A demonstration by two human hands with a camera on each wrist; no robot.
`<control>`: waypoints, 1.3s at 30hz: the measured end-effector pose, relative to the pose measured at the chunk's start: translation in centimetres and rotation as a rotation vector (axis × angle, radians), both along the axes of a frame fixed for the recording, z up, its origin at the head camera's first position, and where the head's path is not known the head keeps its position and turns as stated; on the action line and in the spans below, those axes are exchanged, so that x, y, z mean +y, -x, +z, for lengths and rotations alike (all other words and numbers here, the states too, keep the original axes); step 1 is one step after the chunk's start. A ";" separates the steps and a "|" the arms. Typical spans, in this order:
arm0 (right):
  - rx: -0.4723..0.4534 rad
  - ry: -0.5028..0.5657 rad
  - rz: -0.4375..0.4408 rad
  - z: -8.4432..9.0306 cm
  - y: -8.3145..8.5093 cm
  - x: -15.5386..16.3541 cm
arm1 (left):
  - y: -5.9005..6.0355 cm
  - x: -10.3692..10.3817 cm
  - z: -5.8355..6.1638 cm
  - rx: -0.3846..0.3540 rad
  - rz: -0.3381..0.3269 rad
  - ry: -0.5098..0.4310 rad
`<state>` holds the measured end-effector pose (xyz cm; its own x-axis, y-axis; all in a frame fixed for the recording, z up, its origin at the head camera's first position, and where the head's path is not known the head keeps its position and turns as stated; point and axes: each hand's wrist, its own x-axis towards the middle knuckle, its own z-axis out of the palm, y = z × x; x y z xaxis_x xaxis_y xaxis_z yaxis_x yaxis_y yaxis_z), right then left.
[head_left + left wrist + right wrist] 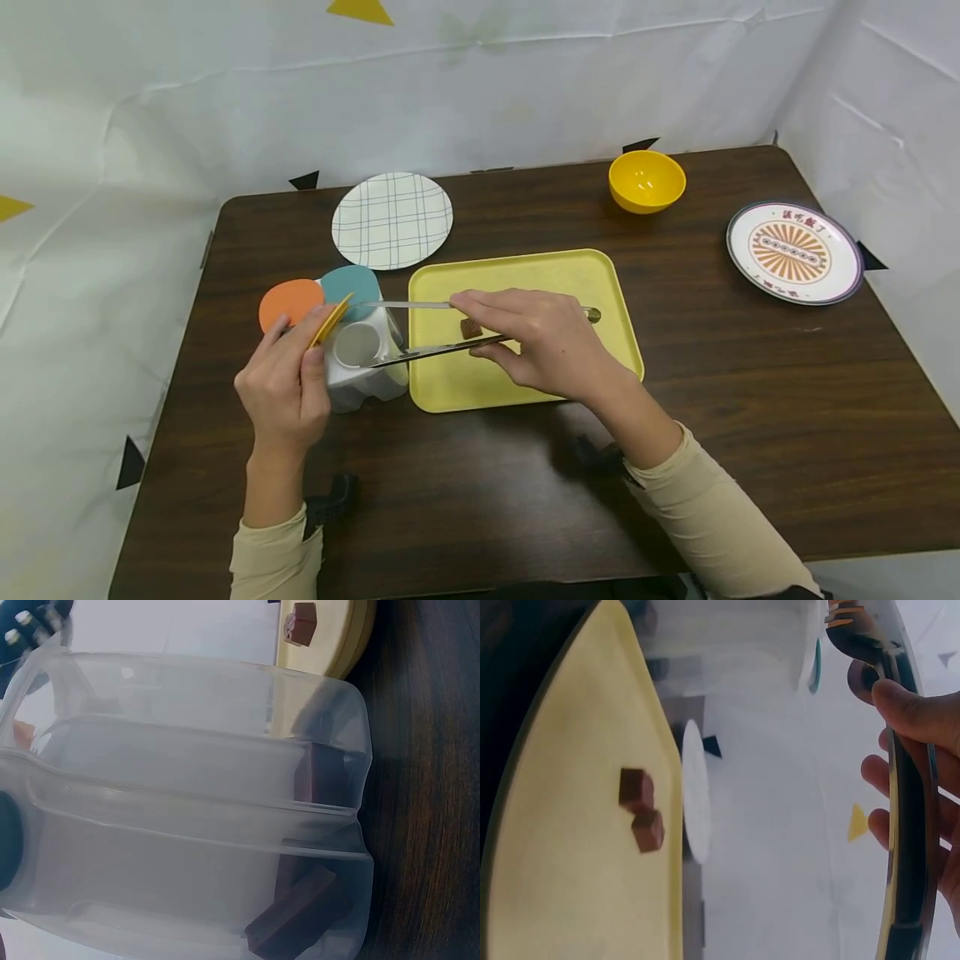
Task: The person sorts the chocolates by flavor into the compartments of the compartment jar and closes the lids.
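Right hand point(543, 342) — tongs point(420, 329) over jar point(360, 354) rim.

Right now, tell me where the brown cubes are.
Head view: one brown cube shows on the yellow tray, between the tongs in the right hand.

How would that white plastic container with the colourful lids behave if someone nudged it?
The container looks thin-walled and translucent, so it is probably light and may slide or tip easily; the left hand grips it. A few brown cubes lie inside, adding little weight. Its walls would likely flex if squeezed. The tongs in the right hand reach over its opening.
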<state>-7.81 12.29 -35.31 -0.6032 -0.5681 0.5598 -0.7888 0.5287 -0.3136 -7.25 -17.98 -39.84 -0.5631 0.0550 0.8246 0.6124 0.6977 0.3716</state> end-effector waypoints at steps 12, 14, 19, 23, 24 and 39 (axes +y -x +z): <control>-0.175 -0.119 -0.269 -2.5 1.4 3.2 | -0.1 -0.2 0.1 -0.014 0.003 0.010; -0.213 -0.137 -0.311 -2.9 1.6 3.2 | -0.1 -0.2 0.1 -0.014 0.004 0.007; -0.306 -0.204 -0.416 -4.2 1.9 3.2 | -0.1 -0.1 0.0 -0.004 0.001 0.002; -0.367 -0.230 -0.480 -5.1 2.1 3.2 | 0.0 0.1 0.0 0.010 0.002 -0.001; -0.377 -0.235 -0.491 -5.3 2.2 3.2 | 0.0 0.1 0.0 0.014 0.003 -0.001; -0.446 -0.262 -0.510 -6.7 2.5 3.2 | -0.1 0.4 0.1 0.029 0.005 -0.013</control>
